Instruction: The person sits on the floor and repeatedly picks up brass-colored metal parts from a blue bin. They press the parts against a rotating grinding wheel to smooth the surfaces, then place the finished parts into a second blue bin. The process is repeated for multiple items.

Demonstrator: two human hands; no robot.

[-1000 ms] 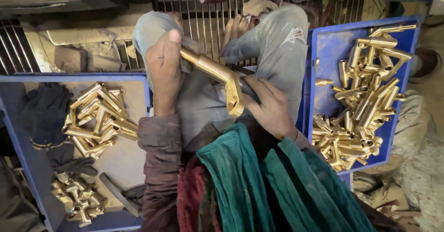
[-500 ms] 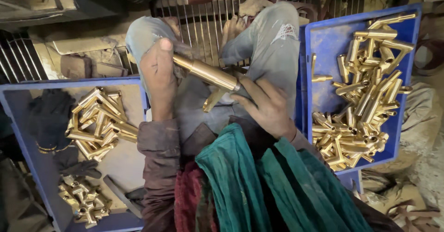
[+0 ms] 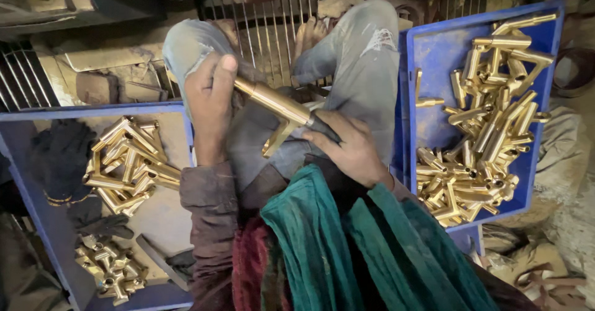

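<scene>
I hold a T-shaped brass fitting (image 3: 277, 107) over my lap, between my raised knees. My left hand (image 3: 209, 103) grips its upper left end, thumb pointing up. My right hand (image 3: 348, 145) closes on its lower right end and presses a thin tool against it there. The fitting's short side branch points down toward my lap. A green scarf (image 3: 322, 243) hangs from my chest below both hands.
A blue tray (image 3: 434, 57) at my right holds several brass fittings (image 3: 489, 143). Another blue tray (image 3: 37, 187) at my left holds a pile of brass fittings (image 3: 127, 165), smaller brass pieces (image 3: 108, 267) and a dark cloth (image 3: 62, 156). A metal grate (image 3: 266, 19) lies ahead.
The fitting has been turned in my hands, so its long tube now lies between both hands and its side branch points down. The camera has shifted slightly closer.
</scene>
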